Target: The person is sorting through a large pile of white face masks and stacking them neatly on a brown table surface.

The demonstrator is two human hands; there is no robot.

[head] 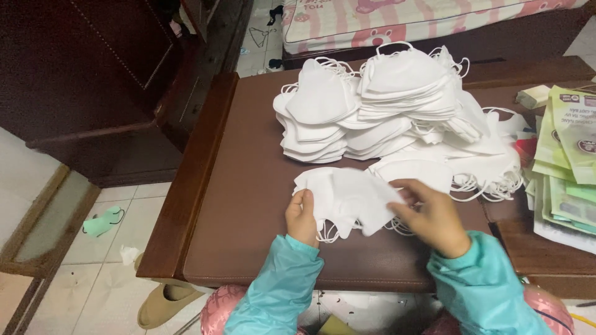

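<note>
Masks [347,201], a small white bundle of them, lie on the near part of the brown bench [248,205] and are gripped from both ends. The left hand [302,217] pinches the bundle's left edge, thumb on top and fingers curled under. The right hand [431,217] clasps the bundle's right edge, its fingers spread over the white fabric. Thin white ear loops hang out below the bundle, between the two hands. Both arms wear teal sleeves [279,285].

Behind the bundle, toward the far side of the bench, sits a big pile of white masks [397,105], stacked in several leaning heaps with loops trailing out to the right. At the right end of the bench lies a stack of green packets [568,161], fanned and overlapping. Beyond the far side of the bench is a mattress with a pink pattern [397,18]. On the tiled floor to the left of the bench lies a single green mask [102,222], and near the bench's front left corner rests a tan slipper [162,303]. Dark wooden furniture [81,68] stands off the left end of the bench.
</note>
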